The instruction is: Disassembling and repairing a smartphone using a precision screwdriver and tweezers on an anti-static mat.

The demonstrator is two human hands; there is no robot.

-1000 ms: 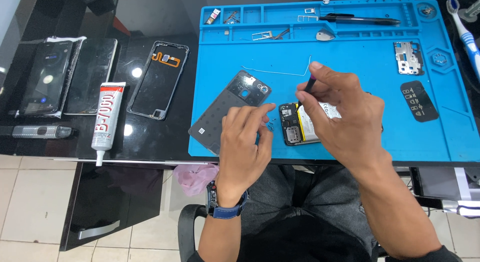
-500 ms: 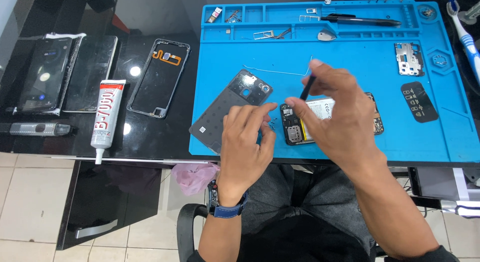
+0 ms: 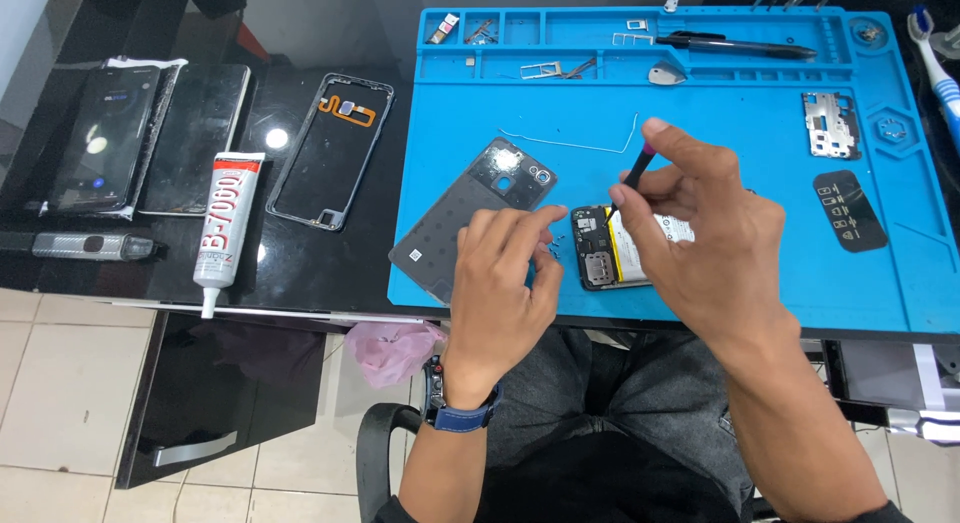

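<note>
Hovering nearest me, the left hand (image 3: pixel 505 283) curls loosely, fingers apart, gripping nothing, beside the opened phone (image 3: pixel 612 248) on the blue mat (image 3: pixel 760 133). At two o'clock, the right hand (image 3: pixel 705 238) pinches a slim dark screwdriver (image 3: pixel 634 173) — tip on the phone's top edge.

The right hand (image 3: pixel 700 233) is higher than it was a second ago. It sat low over the open phone (image 3: pixel 610 245) then, and hid most of it. Now more of the phone shows, with its dark top part and pale battery. The thin black tool (image 3: pixel 633 171) has tipped up too, and its point now sits by the top edge of the phone. The left hand (image 3: pixel 505 283) has slid a little toward the phone, and its fingers (image 3: pixel 535 223) reach out more.
</note>
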